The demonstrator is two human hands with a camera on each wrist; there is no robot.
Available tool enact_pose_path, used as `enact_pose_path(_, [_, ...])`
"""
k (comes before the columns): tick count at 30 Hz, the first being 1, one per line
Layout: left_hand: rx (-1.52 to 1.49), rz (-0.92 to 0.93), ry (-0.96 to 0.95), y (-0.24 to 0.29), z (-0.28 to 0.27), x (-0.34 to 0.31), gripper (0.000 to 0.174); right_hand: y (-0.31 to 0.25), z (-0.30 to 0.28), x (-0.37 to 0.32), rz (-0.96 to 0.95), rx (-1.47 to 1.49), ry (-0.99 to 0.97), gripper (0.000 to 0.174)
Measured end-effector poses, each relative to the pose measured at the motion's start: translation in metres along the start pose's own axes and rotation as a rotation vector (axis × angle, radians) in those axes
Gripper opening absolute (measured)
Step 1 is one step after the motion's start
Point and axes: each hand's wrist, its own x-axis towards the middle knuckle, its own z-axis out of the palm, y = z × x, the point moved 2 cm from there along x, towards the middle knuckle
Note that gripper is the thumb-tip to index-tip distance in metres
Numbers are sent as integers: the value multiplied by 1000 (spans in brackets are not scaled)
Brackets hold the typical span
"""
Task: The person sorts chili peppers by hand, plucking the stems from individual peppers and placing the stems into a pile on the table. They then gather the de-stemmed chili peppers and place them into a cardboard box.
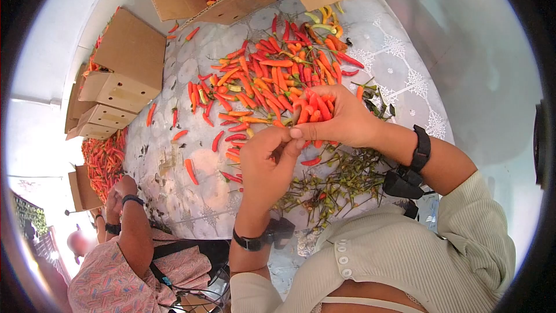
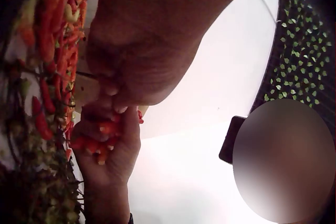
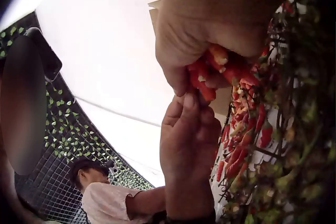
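Several red and orange chili peppers (image 1: 314,108) lie bunched in my right hand (image 1: 348,120), whose fingers curl round them. Their pale, stemless ends show in the right wrist view. My left hand (image 1: 265,161) meets it at the thumb tips, over the near side of the pepper pile (image 1: 278,75). In the left wrist view a thin dark stem (image 2: 87,76) sticks out from the left fingers, which pinch it. Close below both hands spreads a heap of green stems (image 1: 324,188).
A patterned cloth covers the table (image 1: 174,179). Cardboard boxes (image 1: 243,3) holding chilies stand at the far edge, with more boxes (image 1: 124,64) at the left. Another person's hand (image 1: 123,188) is at a second chili heap (image 1: 107,159). Dark scraps (image 1: 379,101) lie right of the pile.
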Motion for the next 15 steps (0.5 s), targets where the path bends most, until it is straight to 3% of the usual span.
enact_pose_path(4, [6, 60, 16, 4, 0, 2, 13, 0, 0, 0, -39, 30, -10, 22])
enact_pose_path(10, [-69, 81, -18, 4, -2, 0, 11, -15, -2, -7, 164, -6, -79, 26])
enact_pose_path(15, [-135, 83, -32, -2, 0, -1, 9, -2, -5, -2, 205, 212, -151, 25])
